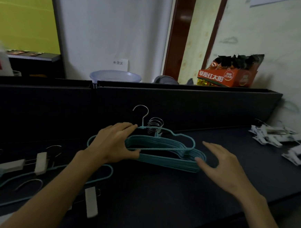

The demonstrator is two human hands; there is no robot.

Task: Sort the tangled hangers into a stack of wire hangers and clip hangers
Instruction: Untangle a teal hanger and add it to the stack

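The left hand (114, 144) grips the top teal wire hanger (176, 139) by its left shoulder, on the wire stack (169, 158) mid-desk (157, 195). The right hand (221, 166), at the stack's 3 o'clock, is spread with its thumb touching the stack's end. Clip hangers (39, 164) lie tangled at 8 o'clock and white clips (288, 142) at 2 o'clock.

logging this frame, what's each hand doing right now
Left hand: holds the top teal wire hanger over the stack of teal wire hangers.
Right hand: open, fingers spread, thumb by the stack's right end, holding nothing.
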